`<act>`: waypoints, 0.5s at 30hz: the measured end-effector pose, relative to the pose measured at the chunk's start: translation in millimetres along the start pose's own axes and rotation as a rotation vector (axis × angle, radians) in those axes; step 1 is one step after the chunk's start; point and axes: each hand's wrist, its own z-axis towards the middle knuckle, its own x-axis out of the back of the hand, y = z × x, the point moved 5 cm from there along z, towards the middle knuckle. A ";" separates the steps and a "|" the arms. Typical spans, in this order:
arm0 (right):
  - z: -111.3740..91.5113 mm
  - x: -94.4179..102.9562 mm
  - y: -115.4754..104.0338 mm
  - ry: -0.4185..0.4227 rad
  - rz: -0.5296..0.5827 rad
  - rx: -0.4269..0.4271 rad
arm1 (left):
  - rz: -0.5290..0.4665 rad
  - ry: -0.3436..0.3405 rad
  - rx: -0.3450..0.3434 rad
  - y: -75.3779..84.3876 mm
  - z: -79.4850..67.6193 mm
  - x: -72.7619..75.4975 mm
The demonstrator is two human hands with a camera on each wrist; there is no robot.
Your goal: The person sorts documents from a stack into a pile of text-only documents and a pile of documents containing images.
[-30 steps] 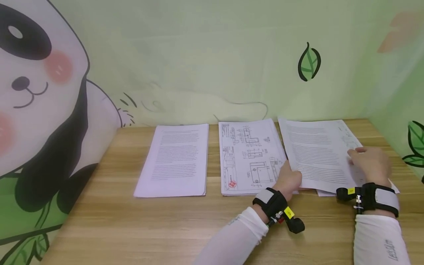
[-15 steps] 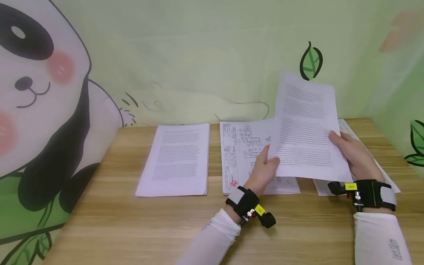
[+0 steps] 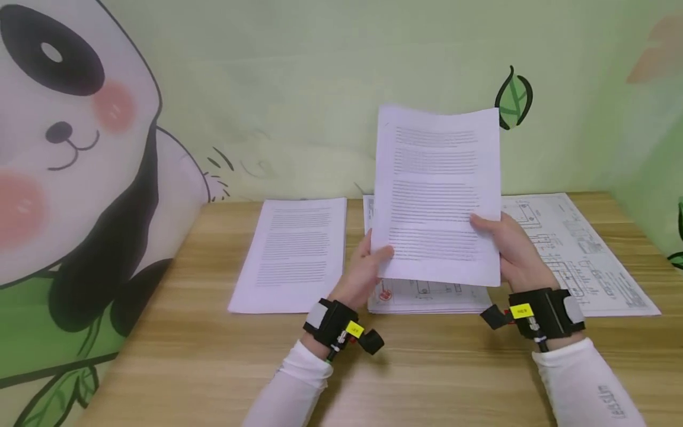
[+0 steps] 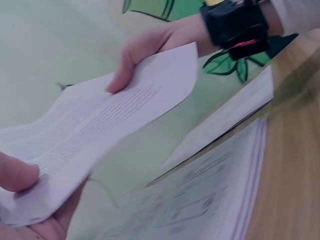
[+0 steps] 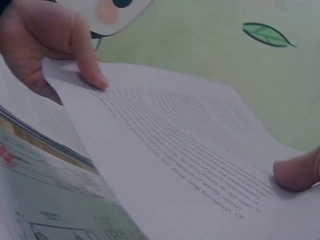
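Between both hands a printed sheet of text paper [image 3: 434,196] is held up, tilted toward the head camera and overlapping the middle stack. My left hand [image 3: 363,270] pinches its lower left edge, thumb on the printed face and fingers behind. On the right edge my right hand [image 3: 514,246] grips it the same way, thumb [image 5: 295,172] over the text. Beneath it lies a stack of technical drawings [image 3: 427,302] with a red stamp, mostly hidden in the head view. The left wrist view shows the sheet [image 4: 115,110] bending slightly between the hands.
A stack of text pages [image 3: 290,255] lies left on the wooden table [image 3: 213,362]. Drawing sheets [image 3: 603,273] lie at the right, partly behind the right hand. A green backdrop [image 3: 299,89] with a panda print rises behind the table's far edge.
The text sheet was lifted off the right-hand pile and carried left over the middle stack, both hands moving with it. The drawing sheets at the right are now uncovered.
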 end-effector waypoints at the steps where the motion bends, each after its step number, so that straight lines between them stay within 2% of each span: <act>1: 1.5 -8.2 3.7 0.023 -0.047 0.003 | -0.007 0.005 0.016 2.8 -2.8 7.9; 5: 6.6 -38.5 20.7 0.059 -0.218 0.012 | 0.082 0.066 0.058 13.0 -15.4 42.8; 8: 10.3 -58.4 33.2 0.038 -0.285 0.015 | 0.153 0.153 0.086 20.3 -25.1 67.8; 11: 14.5 -76.7 43.7 0.012 -0.317 0.017 | 0.192 0.229 0.105 28.1 -32.7 88.8; 15: 22.0 -99.0 54.6 -0.006 -0.327 0.019 | 0.266 0.297 0.103 41.3 -39.3 112.7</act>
